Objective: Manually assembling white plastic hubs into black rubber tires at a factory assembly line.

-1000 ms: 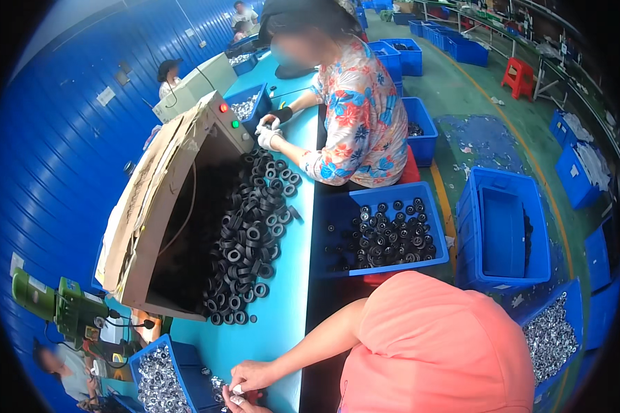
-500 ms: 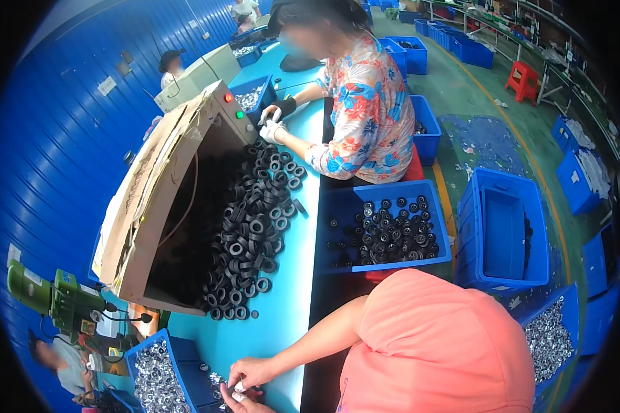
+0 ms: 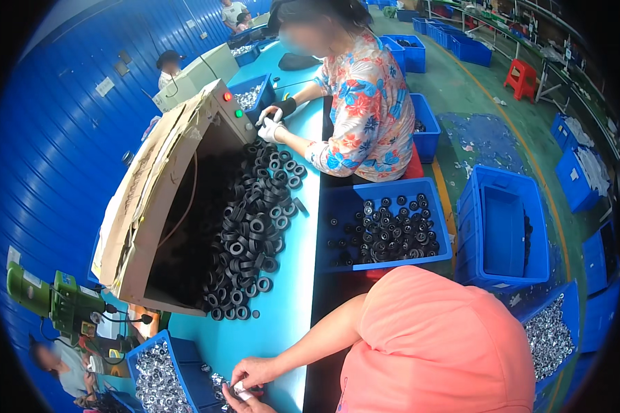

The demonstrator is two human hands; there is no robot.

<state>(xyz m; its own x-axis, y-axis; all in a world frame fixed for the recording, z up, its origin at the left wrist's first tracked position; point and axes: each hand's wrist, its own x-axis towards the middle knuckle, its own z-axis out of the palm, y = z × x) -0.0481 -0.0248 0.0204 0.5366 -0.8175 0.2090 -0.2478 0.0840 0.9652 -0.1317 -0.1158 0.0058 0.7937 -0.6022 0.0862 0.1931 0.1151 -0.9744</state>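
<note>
At the bottom of the view, my right hand [image 3: 255, 372] reaches over the turquoise table [image 3: 220, 338] from a coral sleeve [image 3: 401, 303]. Its fingers are closed in a pinch against the fingers of my left hand [image 3: 245, 405], which the lower edge partly cuts off. White finger covers show where the two hands meet. Whatever small part lies between the fingertips is too hidden to name, though something dark shows beside them. Shiny metal parts [image 3: 218, 383] lie just left of my fingers, beside a blue bin [image 3: 180, 351] of similar silvery pieces.
Black rings [image 3: 248, 241] spill from a box-shaped machine [image 3: 164, 193] with lit buttons. Beyond, a seated co-worker in a floral top [image 3: 368, 103] works with gloved hands. Blue bins of black wheels [image 3: 399, 230] and silvery parts [image 3: 551, 337] stand on the right. A green motor [image 3: 38, 289] is at far left.
My hands stay together in almost the same place, with a slight shift of the fingers. The co-worker in the floral top keeps nearly the same pose.
</note>
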